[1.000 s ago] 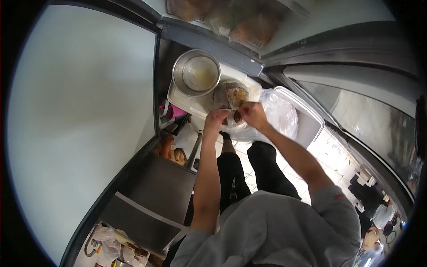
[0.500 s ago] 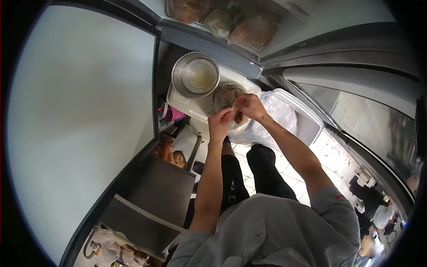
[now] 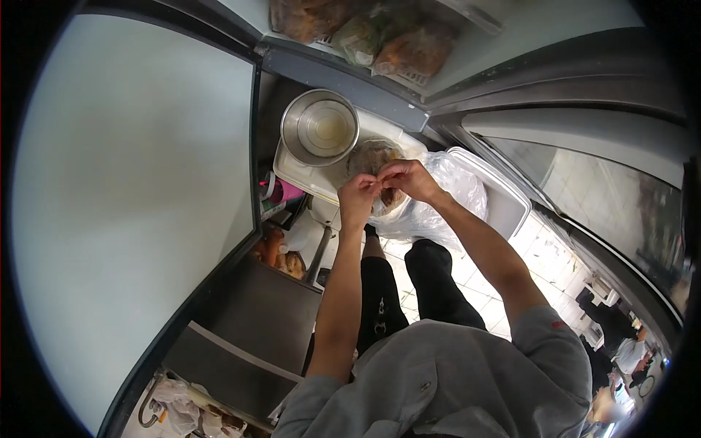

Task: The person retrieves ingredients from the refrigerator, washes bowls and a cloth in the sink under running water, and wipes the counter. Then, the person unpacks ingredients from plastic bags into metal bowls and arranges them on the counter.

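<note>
My left hand (image 3: 356, 197) and my right hand (image 3: 410, 178) meet fingertip to fingertip, both closed in a pinch. Between them they hold the gathered edge of a clear plastic bag (image 3: 374, 152); the exact bit in the fingers is hidden. Brown food shows through the bag, partly covered by my hands. Left of the bag stands a round metal pot (image 3: 292, 131) with a little pale liquid at its bottom. Both rest on or over a white plastic bin (image 3: 293, 174). More loose clear plastic (image 3: 456, 191) spreads to the right of my right hand.
An open fridge door (image 3: 139, 182) fills the left side. Bagged food (image 3: 415, 52) lies on a shelf above. A white container (image 3: 507, 212) stands at the right beside a glass door (image 3: 584, 190). Metal drawers (image 3: 255, 314) are at lower left. People (image 3: 621, 343) are at far right.
My right hand has come slightly down and left, so the fingertips of both hands now meet. Pot and bag stay in place.
</note>
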Demonstrator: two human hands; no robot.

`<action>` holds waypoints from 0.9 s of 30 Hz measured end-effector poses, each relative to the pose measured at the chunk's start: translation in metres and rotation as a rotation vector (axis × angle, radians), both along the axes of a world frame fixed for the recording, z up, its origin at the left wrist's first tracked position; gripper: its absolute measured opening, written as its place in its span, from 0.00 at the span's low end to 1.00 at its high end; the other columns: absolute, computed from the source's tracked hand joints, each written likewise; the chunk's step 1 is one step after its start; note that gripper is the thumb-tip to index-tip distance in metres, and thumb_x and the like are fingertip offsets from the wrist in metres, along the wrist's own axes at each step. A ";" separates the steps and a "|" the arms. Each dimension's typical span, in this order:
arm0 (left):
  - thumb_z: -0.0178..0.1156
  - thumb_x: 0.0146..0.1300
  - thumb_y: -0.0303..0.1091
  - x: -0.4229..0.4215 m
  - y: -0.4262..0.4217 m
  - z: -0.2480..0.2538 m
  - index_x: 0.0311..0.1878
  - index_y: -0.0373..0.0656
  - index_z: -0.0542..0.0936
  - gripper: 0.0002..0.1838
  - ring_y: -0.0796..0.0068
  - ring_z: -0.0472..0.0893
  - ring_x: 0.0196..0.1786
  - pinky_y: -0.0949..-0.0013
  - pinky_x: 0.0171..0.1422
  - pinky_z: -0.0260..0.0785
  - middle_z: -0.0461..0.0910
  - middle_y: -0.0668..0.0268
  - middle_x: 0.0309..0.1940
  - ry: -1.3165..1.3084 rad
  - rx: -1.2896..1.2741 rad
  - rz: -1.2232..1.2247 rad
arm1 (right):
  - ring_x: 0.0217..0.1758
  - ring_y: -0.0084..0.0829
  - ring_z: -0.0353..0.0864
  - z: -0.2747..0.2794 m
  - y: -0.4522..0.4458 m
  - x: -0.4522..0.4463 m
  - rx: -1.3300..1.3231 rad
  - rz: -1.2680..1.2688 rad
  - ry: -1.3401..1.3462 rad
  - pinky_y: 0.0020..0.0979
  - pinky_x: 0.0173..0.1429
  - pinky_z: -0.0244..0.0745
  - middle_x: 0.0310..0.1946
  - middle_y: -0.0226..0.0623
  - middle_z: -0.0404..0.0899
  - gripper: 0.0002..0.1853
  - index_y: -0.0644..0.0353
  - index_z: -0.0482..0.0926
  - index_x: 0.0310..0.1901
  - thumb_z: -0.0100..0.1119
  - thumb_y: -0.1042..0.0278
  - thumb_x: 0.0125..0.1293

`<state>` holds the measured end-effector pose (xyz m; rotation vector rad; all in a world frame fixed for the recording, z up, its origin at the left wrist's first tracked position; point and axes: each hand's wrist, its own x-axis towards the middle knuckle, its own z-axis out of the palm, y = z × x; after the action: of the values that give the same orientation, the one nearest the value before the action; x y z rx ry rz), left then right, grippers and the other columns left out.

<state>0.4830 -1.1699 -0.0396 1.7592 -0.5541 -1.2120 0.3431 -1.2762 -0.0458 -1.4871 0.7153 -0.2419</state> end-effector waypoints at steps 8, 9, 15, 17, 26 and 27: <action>0.64 0.60 0.22 -0.016 0.012 -0.013 0.39 0.32 0.81 0.06 0.81 0.80 0.33 0.79 0.40 0.72 0.83 0.64 0.30 0.005 -0.142 0.201 | 0.36 0.21 0.81 -0.001 0.003 0.003 -0.035 -0.056 0.020 0.24 0.43 0.76 0.36 0.34 0.85 0.09 0.62 0.85 0.40 0.64 0.81 0.57; 0.64 0.60 0.22 -0.015 0.014 -0.014 0.40 0.32 0.81 0.06 0.80 0.80 0.34 0.79 0.41 0.72 0.83 0.64 0.31 0.040 -0.135 0.205 | 0.36 0.22 0.81 -0.002 0.004 0.002 -0.047 -0.073 0.035 0.24 0.43 0.77 0.36 0.34 0.85 0.09 0.62 0.85 0.40 0.64 0.81 0.57; 0.63 0.61 0.22 -0.006 0.017 -0.021 0.46 0.31 0.79 0.10 0.78 0.82 0.39 0.77 0.46 0.74 0.83 0.61 0.35 0.183 -0.104 0.169 | 0.38 0.35 0.83 -0.004 0.018 0.005 -0.536 -0.107 -0.006 0.32 0.40 0.78 0.34 0.35 0.83 0.08 0.59 0.84 0.36 0.65 0.74 0.51; 0.62 0.61 0.22 -0.003 0.016 -0.016 0.46 0.30 0.78 0.11 0.76 0.82 0.40 0.77 0.47 0.74 0.83 0.60 0.36 0.136 -0.105 0.133 | 0.38 0.38 0.82 -0.002 0.025 0.006 -0.731 -0.124 0.000 0.33 0.40 0.79 0.35 0.34 0.81 0.09 0.58 0.84 0.35 0.66 0.72 0.50; 0.62 0.60 0.21 0.005 0.019 -0.016 0.45 0.31 0.81 0.10 0.77 0.81 0.41 0.75 0.48 0.75 0.83 0.59 0.40 -0.055 -0.012 0.013 | 0.34 0.31 0.79 -0.007 0.037 0.013 -0.811 -0.222 0.023 0.33 0.36 0.78 0.32 0.30 0.75 0.09 0.55 0.85 0.34 0.67 0.70 0.48; 0.62 0.60 0.21 0.006 0.019 -0.015 0.45 0.31 0.81 0.10 0.78 0.81 0.41 0.76 0.48 0.75 0.83 0.60 0.40 -0.048 -0.009 0.013 | 0.34 0.31 0.79 -0.007 0.038 0.015 -0.807 -0.237 0.026 0.33 0.36 0.77 0.32 0.30 0.75 0.09 0.55 0.85 0.34 0.67 0.70 0.48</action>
<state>0.4885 -1.1512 -0.0544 1.7857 -0.5744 -1.1599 0.3578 -1.2381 -0.0533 -2.1638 0.8655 -0.7593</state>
